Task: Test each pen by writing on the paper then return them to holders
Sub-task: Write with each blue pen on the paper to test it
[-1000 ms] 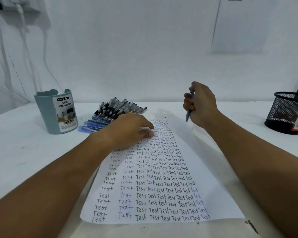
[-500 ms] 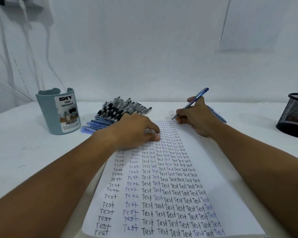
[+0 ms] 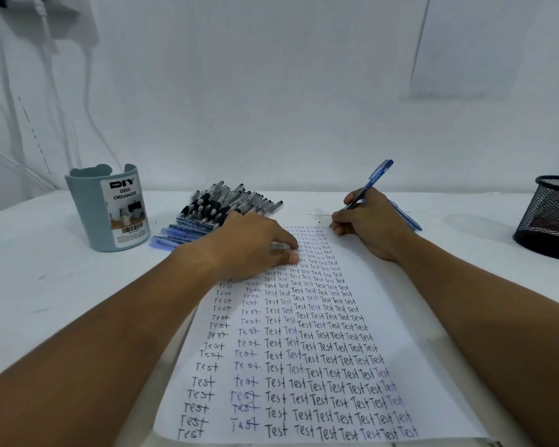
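1. Paper (image 3: 384, 317): white, covered in columns of black and blue "Test".
2. Held pen (image 3: 373, 177): blue.
3. Pen pile (image 3: 213, 214): black-and-clear above blue.
4. Organizer (image 3: 88, 214): grey-blue, white label.
5. Mesh holder (image 3: 549, 214): black.
6. Tabletop (image 3: 46, 285): white.

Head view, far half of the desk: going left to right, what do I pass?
Blue-grey desk organizer → pile of pens → left hand pressing the paper → right hand gripping the blue pen, tip on the sheet → black mesh holder at the right edge.
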A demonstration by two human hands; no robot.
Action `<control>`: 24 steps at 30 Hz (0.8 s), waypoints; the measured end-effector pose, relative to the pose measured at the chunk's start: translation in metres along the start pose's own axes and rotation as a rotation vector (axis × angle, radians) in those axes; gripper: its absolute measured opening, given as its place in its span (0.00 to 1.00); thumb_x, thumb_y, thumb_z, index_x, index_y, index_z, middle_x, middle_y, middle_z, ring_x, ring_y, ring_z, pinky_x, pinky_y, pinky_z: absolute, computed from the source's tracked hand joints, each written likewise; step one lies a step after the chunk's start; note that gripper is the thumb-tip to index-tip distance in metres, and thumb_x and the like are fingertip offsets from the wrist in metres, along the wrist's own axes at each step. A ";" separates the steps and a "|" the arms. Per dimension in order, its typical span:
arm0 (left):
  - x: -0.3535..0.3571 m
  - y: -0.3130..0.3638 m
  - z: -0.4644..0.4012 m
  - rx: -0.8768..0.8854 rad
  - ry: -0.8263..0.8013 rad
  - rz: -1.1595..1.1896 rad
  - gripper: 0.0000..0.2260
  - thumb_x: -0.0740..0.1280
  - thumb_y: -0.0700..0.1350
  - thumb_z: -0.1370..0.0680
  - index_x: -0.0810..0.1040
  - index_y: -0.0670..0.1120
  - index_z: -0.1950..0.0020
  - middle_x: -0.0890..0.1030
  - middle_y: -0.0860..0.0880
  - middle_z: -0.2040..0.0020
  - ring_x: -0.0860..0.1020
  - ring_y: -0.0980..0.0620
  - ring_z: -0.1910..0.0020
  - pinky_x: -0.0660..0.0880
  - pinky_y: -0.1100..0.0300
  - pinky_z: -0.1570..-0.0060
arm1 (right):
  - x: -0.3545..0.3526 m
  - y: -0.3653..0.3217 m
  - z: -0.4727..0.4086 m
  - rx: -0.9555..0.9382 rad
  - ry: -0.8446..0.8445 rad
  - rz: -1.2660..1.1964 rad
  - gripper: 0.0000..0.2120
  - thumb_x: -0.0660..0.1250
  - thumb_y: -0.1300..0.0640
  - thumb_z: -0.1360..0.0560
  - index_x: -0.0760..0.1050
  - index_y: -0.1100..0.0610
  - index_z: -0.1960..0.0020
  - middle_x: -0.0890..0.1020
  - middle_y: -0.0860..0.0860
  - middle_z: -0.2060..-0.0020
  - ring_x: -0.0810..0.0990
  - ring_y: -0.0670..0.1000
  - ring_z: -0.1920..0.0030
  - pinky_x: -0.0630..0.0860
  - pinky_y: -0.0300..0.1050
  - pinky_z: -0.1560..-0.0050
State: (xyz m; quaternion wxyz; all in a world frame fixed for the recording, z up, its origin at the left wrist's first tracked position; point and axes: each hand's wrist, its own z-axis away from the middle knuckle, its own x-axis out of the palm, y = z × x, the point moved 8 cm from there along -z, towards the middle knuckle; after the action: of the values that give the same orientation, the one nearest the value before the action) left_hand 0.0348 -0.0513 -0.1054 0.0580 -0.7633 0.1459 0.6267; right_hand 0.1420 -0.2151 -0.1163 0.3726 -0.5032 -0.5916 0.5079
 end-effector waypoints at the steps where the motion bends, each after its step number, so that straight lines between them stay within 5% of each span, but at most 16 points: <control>1: 0.000 0.000 0.000 -0.002 -0.004 -0.001 0.19 0.61 0.65 0.25 0.77 0.61 0.37 0.77 0.59 0.36 0.70 0.55 0.32 0.58 0.43 0.29 | 0.000 0.000 0.000 -0.003 -0.002 -0.008 0.15 0.66 0.75 0.27 0.66 0.59 0.54 0.76 0.63 0.65 0.78 0.58 0.68 0.77 0.45 0.66; 24: 0.000 0.000 0.001 -0.008 -0.002 0.034 0.20 0.61 0.65 0.25 0.77 0.60 0.37 0.78 0.57 0.36 0.72 0.54 0.33 0.62 0.44 0.30 | 0.009 -0.004 0.003 0.000 -0.076 0.086 0.15 0.66 0.75 0.27 0.66 0.59 0.53 0.77 0.63 0.64 0.78 0.58 0.66 0.77 0.46 0.64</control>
State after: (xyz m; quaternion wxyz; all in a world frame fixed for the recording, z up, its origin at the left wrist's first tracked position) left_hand 0.0342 -0.0511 -0.1053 0.0442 -0.7604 0.1562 0.6288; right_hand 0.1361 -0.2066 -0.1136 0.3276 -0.5086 -0.5830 0.5422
